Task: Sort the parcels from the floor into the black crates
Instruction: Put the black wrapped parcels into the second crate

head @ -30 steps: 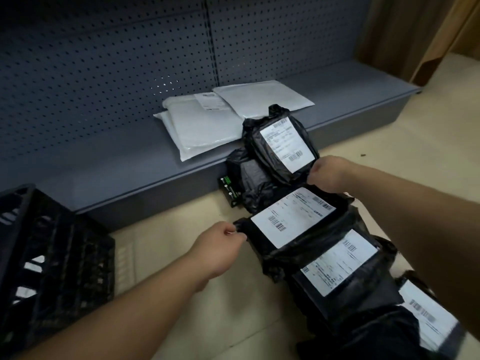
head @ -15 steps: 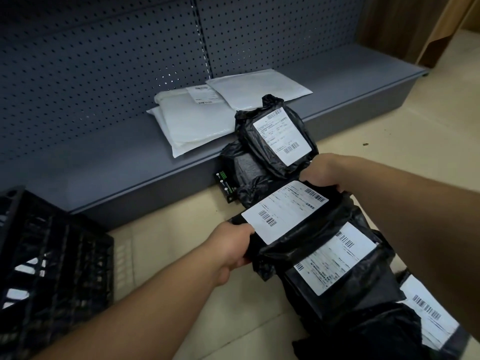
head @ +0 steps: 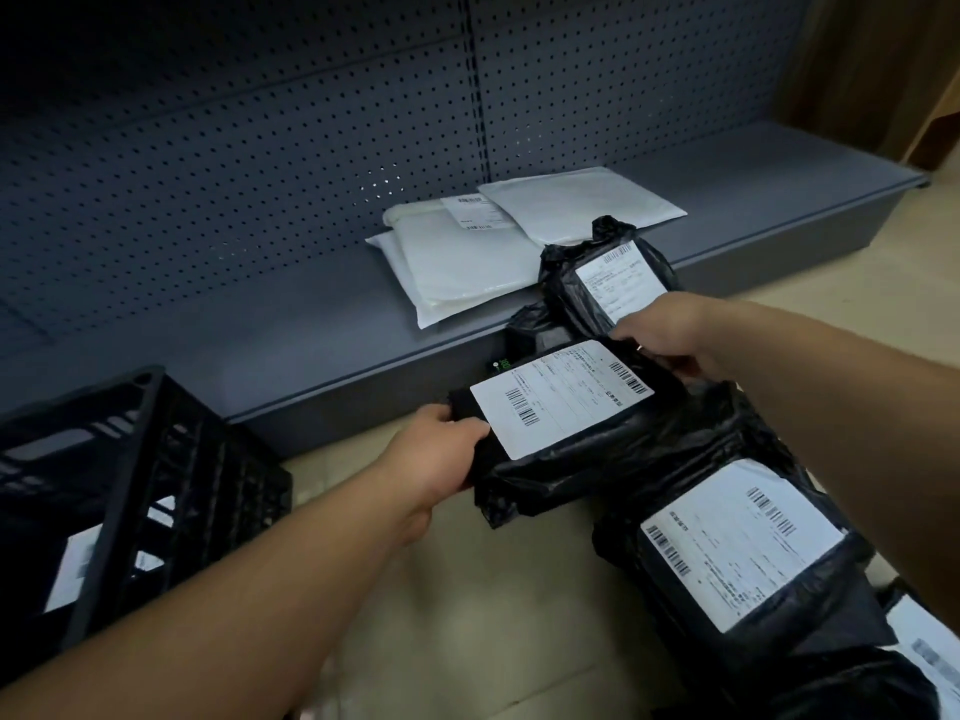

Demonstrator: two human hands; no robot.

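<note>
Black-bagged parcel (head: 571, 433) gripped at both ends, left hand (head: 431, 459) and right hand (head: 675, 335) clamped. Label kept upward, probably for reading. Crate (head: 130, 485) near left.

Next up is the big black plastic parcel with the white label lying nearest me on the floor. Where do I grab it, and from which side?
Probably by its two short ends, from above. The big black plastic parcel lies flat, label up, with loose wrinkled film at its edges to pinch. Its far end is tucked under the black labelled parcel held by the left hand and right hand, so clear that first.
</note>
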